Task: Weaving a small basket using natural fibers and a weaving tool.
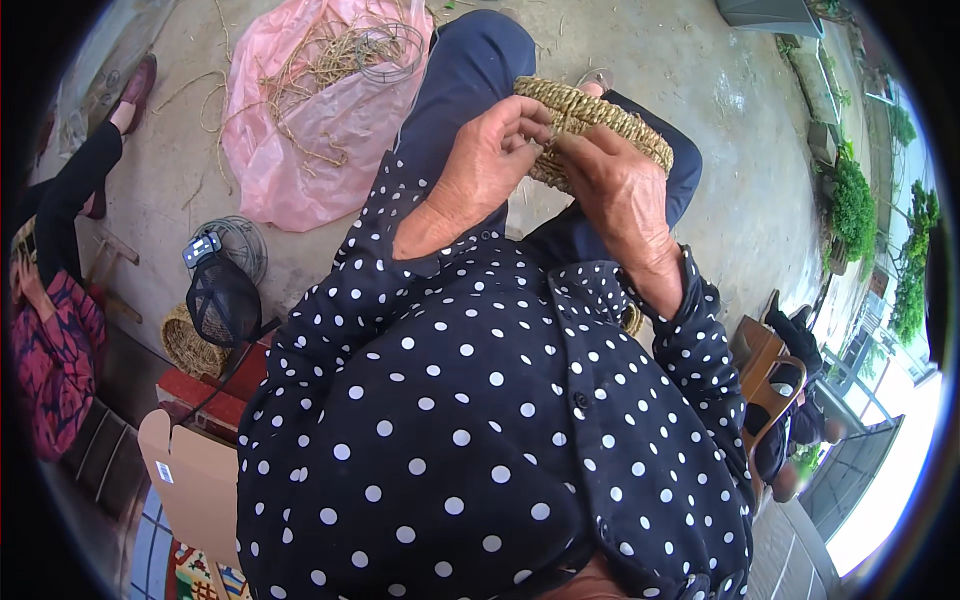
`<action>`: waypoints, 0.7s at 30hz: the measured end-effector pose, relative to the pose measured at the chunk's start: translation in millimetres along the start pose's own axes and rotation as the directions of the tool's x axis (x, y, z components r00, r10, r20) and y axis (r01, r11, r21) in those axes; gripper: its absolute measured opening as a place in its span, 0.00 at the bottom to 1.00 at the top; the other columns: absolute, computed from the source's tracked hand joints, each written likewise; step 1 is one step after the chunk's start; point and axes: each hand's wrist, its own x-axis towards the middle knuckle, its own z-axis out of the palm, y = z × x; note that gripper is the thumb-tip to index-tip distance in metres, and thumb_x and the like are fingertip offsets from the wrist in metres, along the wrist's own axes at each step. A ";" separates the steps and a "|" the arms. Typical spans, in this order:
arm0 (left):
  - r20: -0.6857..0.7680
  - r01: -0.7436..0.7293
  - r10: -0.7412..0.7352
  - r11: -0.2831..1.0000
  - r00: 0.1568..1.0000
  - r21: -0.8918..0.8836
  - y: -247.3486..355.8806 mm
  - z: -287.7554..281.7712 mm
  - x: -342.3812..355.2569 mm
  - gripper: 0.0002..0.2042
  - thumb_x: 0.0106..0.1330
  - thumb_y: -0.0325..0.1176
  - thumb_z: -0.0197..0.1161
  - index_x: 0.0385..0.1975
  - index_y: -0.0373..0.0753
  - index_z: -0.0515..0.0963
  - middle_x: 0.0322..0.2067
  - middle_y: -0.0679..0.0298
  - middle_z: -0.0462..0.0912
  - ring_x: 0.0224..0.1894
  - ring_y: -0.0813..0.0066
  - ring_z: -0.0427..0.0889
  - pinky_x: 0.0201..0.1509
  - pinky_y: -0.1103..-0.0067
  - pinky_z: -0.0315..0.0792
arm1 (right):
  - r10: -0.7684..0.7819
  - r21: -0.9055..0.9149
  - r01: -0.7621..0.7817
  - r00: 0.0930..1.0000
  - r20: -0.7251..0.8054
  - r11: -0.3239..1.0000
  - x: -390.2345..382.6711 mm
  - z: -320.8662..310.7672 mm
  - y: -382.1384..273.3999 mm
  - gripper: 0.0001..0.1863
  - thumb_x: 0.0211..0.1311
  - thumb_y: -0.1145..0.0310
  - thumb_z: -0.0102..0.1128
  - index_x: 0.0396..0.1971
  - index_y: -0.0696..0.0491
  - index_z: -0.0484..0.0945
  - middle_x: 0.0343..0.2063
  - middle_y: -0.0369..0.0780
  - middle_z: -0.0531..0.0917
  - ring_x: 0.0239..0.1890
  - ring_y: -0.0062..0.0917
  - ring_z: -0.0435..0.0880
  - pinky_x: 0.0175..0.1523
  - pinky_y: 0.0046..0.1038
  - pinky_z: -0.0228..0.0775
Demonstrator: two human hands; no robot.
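Observation:
A round basket of braided straw rope [625,122] rests tilted across my lap, over my dark trousers. At its near left edge my left hand [487,155] has its fingers curled and closed on the rim. Close beside it, my right hand [615,185] lies over the near side of the basket, with thumb and fingers pinched together. The right fingertips meet the left ones at the weave, and whatever they pinch is too small or hidden to make out. Part of the basket's near side is covered by both hands.
A pink plastic sheet [290,175] on the concrete floor holds loose straw rope [320,60] and a wire coil [390,52]. To my left are a dark mesh cap [223,298], another straw basket [190,342] and a seated person [60,345]. More people sit at the right, near wooden chairs.

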 end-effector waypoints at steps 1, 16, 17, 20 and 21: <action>-0.031 -0.031 0.032 0.999 0.999 0.032 -0.9 0.9 0.2 0.16 0.58 0.14 0.52 0.47 0.32 0.71 0.40 0.63 0.79 0.44 0.83 0.78 0.42 0.88 0.73 | -0.066 -0.042 0.066 0.998 0.001 0.997 1.1 -1.3 -0.7 0.11 0.51 0.74 0.60 0.37 0.50 0.79 0.28 0.39 0.78 0.31 0.35 0.81 0.33 0.32 0.73; 0.096 -0.101 0.086 0.981 0.992 0.165 7.1 -5.9 -11.8 0.20 0.54 0.17 0.62 0.48 0.34 0.71 0.32 0.67 0.78 0.28 0.87 0.72 0.34 0.87 0.71 | -0.142 0.024 0.140 0.987 0.079 0.990 4.4 -6.1 3.2 0.09 0.52 0.73 0.61 0.35 0.52 0.79 0.30 0.40 0.78 0.35 0.37 0.80 0.37 0.34 0.73; 0.096 -0.100 0.085 0.981 0.992 0.169 7.7 -5.2 -16.0 0.20 0.54 0.17 0.62 0.48 0.34 0.71 0.32 0.67 0.78 0.28 0.87 0.72 0.34 0.87 0.71 | -0.142 0.027 0.140 0.987 0.076 0.990 4.5 -5.5 3.3 0.09 0.52 0.73 0.61 0.35 0.52 0.79 0.30 0.40 0.78 0.35 0.37 0.80 0.37 0.34 0.73; 0.070 -0.303 0.300 0.872 0.951 0.384 -1.3 1.8 -23.8 0.30 0.43 0.20 0.71 0.50 0.41 0.71 0.23 0.69 0.68 0.22 0.83 0.64 0.26 0.84 0.65 | -0.190 0.049 0.188 0.980 0.056 0.981 2.2 -6.1 0.2 0.07 0.48 0.74 0.59 0.29 0.53 0.78 0.27 0.40 0.76 0.33 0.37 0.80 0.35 0.35 0.73; 0.083 -0.314 0.306 0.867 0.948 0.387 -1.2 4.8 -22.9 0.30 0.43 0.20 0.71 0.50 0.41 0.71 0.23 0.69 0.68 0.22 0.83 0.64 0.26 0.84 0.65 | -0.205 0.037 0.203 0.978 0.032 0.978 2.8 -5.1 -0.3 0.06 0.47 0.74 0.58 0.29 0.53 0.78 0.26 0.40 0.76 0.33 0.38 0.80 0.36 0.35 0.73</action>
